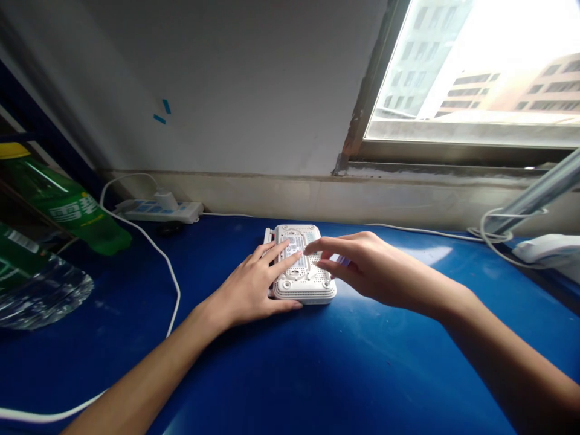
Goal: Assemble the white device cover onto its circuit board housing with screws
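A white router lies flat on the blue table with its vented underside up and a printed label in the middle. My left hand rests over its left side, fingers spread across the top and the thumb along the near edge. Over the right part of the router is my right hand, index finger and thumb apart, with the index fingertip close to the label. Whether that fingertip touches the surface I cannot tell. Nothing shows between the right finger and thumb. The other right fingers are mostly hidden.
A white power strip with a plugged-in charger is near the wall. Its white cable curves across the left side. Green bottles stand at far left. A metal pole wrapped with cable rises at right, below the window.
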Available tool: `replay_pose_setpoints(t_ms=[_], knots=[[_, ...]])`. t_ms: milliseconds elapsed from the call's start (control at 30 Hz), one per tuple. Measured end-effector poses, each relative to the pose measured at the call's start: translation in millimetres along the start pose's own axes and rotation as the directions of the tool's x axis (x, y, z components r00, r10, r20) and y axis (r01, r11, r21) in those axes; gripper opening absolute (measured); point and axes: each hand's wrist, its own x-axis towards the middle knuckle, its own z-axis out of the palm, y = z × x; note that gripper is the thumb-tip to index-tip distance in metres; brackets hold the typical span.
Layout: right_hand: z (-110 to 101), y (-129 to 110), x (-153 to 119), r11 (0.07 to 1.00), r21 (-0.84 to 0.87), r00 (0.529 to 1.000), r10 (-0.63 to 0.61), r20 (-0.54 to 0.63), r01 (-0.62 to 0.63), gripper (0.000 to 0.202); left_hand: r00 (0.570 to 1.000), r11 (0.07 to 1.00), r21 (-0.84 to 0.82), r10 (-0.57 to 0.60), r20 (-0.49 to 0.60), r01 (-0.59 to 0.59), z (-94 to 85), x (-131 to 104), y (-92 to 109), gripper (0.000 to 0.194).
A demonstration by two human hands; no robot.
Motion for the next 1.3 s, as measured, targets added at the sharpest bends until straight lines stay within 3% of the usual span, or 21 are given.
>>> replay_pose_setpoints(t_ms=[100,167,233,333,400,467,600,667,867,1000,1067,1200,1300], knots=[[-1.7,-1.8,-2.8,0.999,0.004,0.999,-0.04,-0.003,0.04,0.061,1.0,1.0,-0.001,0.011,-0.013,-0.011,0.1,-0.7,-0.4,0.093],[-3.1,-4.4,-3.7,0.998,0.012,0.998,-0.065,0.003,0.065,0.07,1.0,1.0,-0.006,0.015,-0.02,-0.015,0.3,-1.1,-0.2,0.093],[-3.4,-5.6,-3.2,0.999,0.0,0.999,-0.043,0.014,0.043,0.063,1.0,1.0,-0.008,0.015,-0.017,-0.015,0.5,-1.2,0.1,0.093],[-1.3,-3.0,-0.9,1.0,-0.018,0.999,0.026,0.026,-0.025,0.032,1.0,1.0,-0.002,0.003,-0.004,-0.003,1.0,-1.0,0.2,0.092],[0.3,-0.3,0.1,0.999,-0.016,0.999,0.04,0.021,-0.039,0.024,1.0,1.0,0.005,-0.002,-0.003,0.002,1.1,-0.7,0.0,0.092],[0.8,0.7,-0.1,0.999,-0.017,0.999,0.031,0.013,-0.03,0.028,1.0,1.0,0.011,0.002,-0.004,-0.002,1.0,-0.7,-0.2,0.092],[-1.5,-4.0,-1.8,1.0,-0.006,1.0,-0.016,0.014,0.016,0.064,1.0,1.0,0.014,0.007,-0.003,-0.007,0.4,-0.9,0.0,0.093],[-2.9,-7.0,-1.8,0.999,0.012,0.999,-0.048,0.014,0.048,0.068,1.0,1.0,0.011,0.003,-0.004,-0.003,0.3,-1.0,0.1,0.092],[-2.1,-6.2,1.4,1.0,0.025,1.0,0.004,0.02,-0.005,0.023,1.0,1.0,-0.006,0.004,0.0,-0.004,0.4,-0.6,-0.2,0.092],[1.0,-1.7,3.0,1.0,0.013,1.0,0.02,0.001,-0.02,0.023,1.0,1.0,-0.002,0.003,-0.004,-0.003,0.4,-0.6,-0.6,0.091],[1.2,-1.4,2.5,1.0,0.007,1.0,0.021,0.013,-0.021,0.032,1.0,1.0,0.0,0.002,-0.004,-0.002,0.1,-0.7,-0.5,0.091],[-2.2,-5.0,-1.2,1.0,0.022,1.0,-0.006,0.024,0.005,0.069,1.0,1.0,-0.003,0.007,-0.007,-0.007,-0.2,-0.4,0.2,0.092],[-4.9,-7.7,-3.4,0.999,0.033,0.999,-0.023,0.022,0.022,0.077,1.0,1.0,0.0,0.003,-0.003,-0.003,-0.2,-0.2,0.8,0.093]])
